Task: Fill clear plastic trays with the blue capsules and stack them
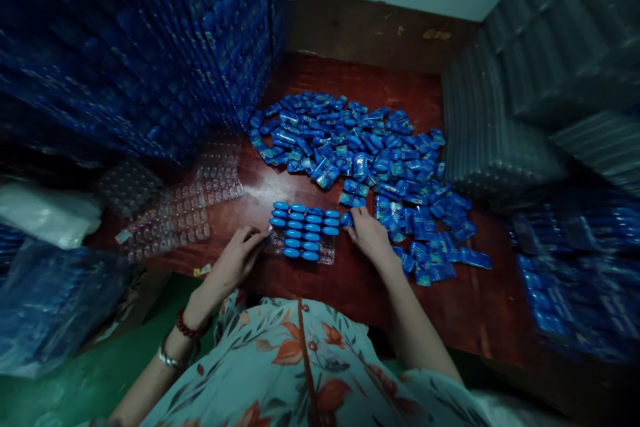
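The left hand (235, 260) rests its fingertips on the left edge of a clear blister tray (303, 235), a loose grip steadying rather than clenching it. The right hand (369, 232) pinches one small blue piece (347, 219) at the tray's upper right corner, grip closed on it. The tray lies flat on the red-brown tabletop (350, 287), just in front of the person, its long axis running left to right. Its pockets hold glossy blue oval pieces in neat rows, each lying crosswise; the lower right pockets look unfilled. Beyond the right hand spreads a heap of blue packets (370, 153). Empty clear trays (175, 207) lie to the left.
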